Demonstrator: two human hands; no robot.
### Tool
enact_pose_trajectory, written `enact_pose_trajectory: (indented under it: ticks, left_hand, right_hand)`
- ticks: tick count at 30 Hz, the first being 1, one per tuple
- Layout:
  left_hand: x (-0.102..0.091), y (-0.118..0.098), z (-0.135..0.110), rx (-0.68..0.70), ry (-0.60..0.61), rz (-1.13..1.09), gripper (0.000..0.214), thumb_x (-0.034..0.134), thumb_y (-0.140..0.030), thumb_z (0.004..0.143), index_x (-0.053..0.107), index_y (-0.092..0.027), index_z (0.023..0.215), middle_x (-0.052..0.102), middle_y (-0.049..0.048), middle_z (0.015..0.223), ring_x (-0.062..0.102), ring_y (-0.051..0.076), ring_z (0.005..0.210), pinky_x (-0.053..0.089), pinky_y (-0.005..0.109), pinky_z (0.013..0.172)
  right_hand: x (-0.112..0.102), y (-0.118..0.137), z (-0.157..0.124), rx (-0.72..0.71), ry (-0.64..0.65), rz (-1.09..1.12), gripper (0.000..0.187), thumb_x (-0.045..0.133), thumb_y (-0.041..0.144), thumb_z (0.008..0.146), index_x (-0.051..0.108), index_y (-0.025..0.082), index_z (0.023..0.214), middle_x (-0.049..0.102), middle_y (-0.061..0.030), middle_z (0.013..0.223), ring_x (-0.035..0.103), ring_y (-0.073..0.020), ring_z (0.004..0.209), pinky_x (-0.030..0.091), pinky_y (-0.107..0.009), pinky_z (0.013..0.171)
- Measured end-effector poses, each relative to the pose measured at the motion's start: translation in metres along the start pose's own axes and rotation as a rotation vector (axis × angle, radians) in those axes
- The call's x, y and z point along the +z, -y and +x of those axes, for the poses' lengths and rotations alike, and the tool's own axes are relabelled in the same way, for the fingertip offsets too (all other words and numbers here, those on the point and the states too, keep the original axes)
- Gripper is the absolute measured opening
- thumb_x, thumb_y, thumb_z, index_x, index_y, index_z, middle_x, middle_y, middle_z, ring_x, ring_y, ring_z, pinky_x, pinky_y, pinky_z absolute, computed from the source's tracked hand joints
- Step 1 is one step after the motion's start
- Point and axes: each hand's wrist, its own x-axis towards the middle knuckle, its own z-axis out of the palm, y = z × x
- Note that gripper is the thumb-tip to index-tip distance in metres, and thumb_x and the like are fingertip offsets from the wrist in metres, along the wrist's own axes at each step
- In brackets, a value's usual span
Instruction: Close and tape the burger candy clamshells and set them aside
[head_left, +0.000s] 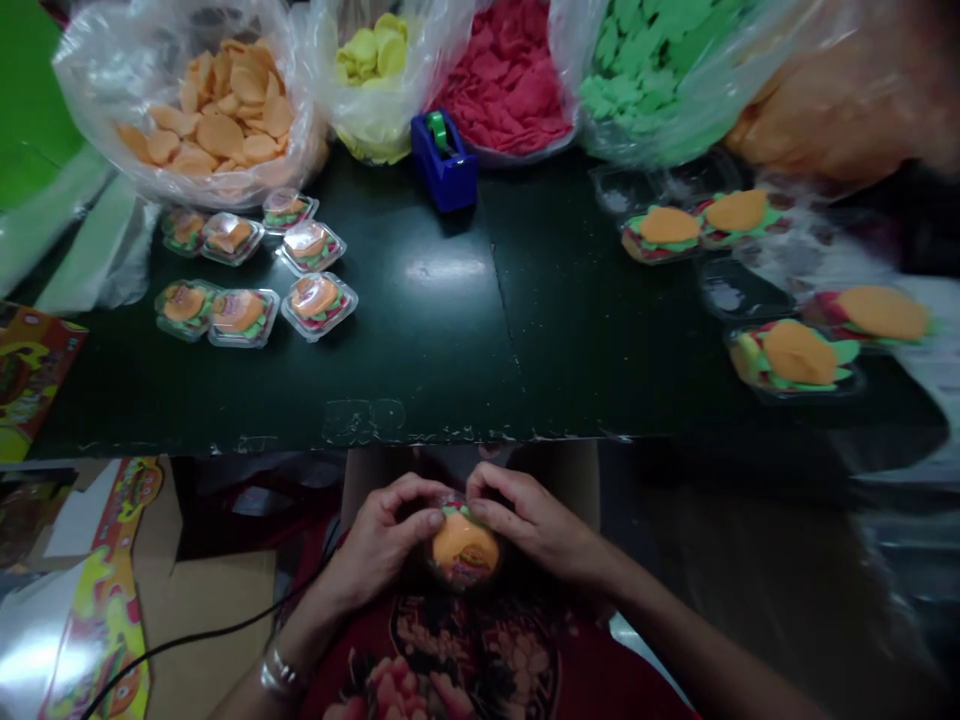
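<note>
Over my lap, below the table's front edge, I hold a clear plastic box with a toy burger (465, 545) in it. An orange bun piece with a printed label shows on top, with green and red bits at the far edge. My left hand (390, 530) grips the box from the left, thumb on its upper edge. My right hand (529, 520) pinches the far right edge with thumb and curled fingers. Whether the lid is fully closed I cannot tell. Several packed burger boxes (244, 315) sit on the table's left side.
Bags of orange pieces (225, 115), yellow pieces (375, 50), red pieces (510, 75) and green pieces (645, 60) line the back of the dark table (405, 350). A blue tape dispenser (450, 180) stands before them. Several unclosed burger boxes (799, 355) lie right. Printed cardboard (105, 600) is lower left.
</note>
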Motion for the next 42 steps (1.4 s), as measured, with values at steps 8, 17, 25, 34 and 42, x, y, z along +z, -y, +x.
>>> enact_pose_trajectory:
  ticks: [8, 17, 25, 34, 42]
  left_hand:
    - [0.013, 0.017, -0.009, 0.084, -0.035, 0.109, 0.018, 0.064, -0.029, 0.078, 0.073, -0.016, 0.086, 0.065, 0.0041, 0.08, 0.057, 0.017, 0.078, 0.042, 0.026, 0.073]
    - [0.027, 0.003, -0.002, 0.122, 0.069, 0.195, 0.019, 0.062, -0.029, 0.077, 0.073, -0.015, 0.081, 0.059, 0.0024, 0.072, 0.053, 0.015, 0.072, 0.039, 0.024, 0.068]
    - [0.036, 0.014, 0.007, -0.026, -0.035, -0.05, 0.031, 0.077, -0.038, 0.064, 0.067, -0.013, 0.08, 0.061, 0.0002, 0.072, 0.05, 0.011, 0.066, 0.04, 0.021, 0.062]
    - [0.03, 0.012, 0.008, -0.093, -0.058, -0.279, 0.036, 0.08, -0.041, 0.061, 0.068, -0.014, 0.081, 0.064, 0.0011, 0.073, 0.054, 0.01, 0.062, 0.042, 0.022, 0.06]
    - [0.024, 0.013, -0.006, -0.078, 0.02, -0.11, 0.03, 0.076, -0.041, 0.067, 0.07, -0.014, 0.079, 0.065, 0.0007, 0.072, 0.052, 0.01, 0.065, 0.041, 0.021, 0.064]
  right_hand:
    - [0.011, 0.005, -0.014, -0.047, -0.083, -0.043, 0.016, 0.053, 0.024, 0.087, 0.056, 0.019, 0.072, 0.057, 0.0008, 0.07, 0.05, -0.0131, 0.066, 0.037, -0.024, 0.062]
    - [0.013, 0.002, -0.036, 0.064, -0.124, 0.087, 0.021, 0.049, 0.031, 0.087, 0.05, 0.018, 0.07, 0.049, 0.0023, 0.065, 0.044, -0.0119, 0.062, 0.035, -0.023, 0.057]
    - [0.019, -0.043, -0.052, 0.158, -0.479, 0.55, 0.03, 0.059, 0.048, 0.08, 0.051, 0.019, 0.074, 0.045, 0.003, 0.068, 0.04, -0.0113, 0.061, 0.036, -0.022, 0.055]
    - [0.032, -0.033, -0.065, 0.112, -0.562, 0.523, 0.034, 0.064, 0.051, 0.076, 0.054, 0.019, 0.077, 0.049, 0.0017, 0.069, 0.042, -0.0109, 0.059, 0.036, -0.021, 0.052]
    - [0.044, -0.044, -0.082, 0.055, -0.431, 0.411, 0.037, 0.058, 0.054, 0.08, 0.052, 0.018, 0.075, 0.051, -0.0002, 0.07, 0.045, -0.012, 0.061, 0.038, -0.022, 0.053]
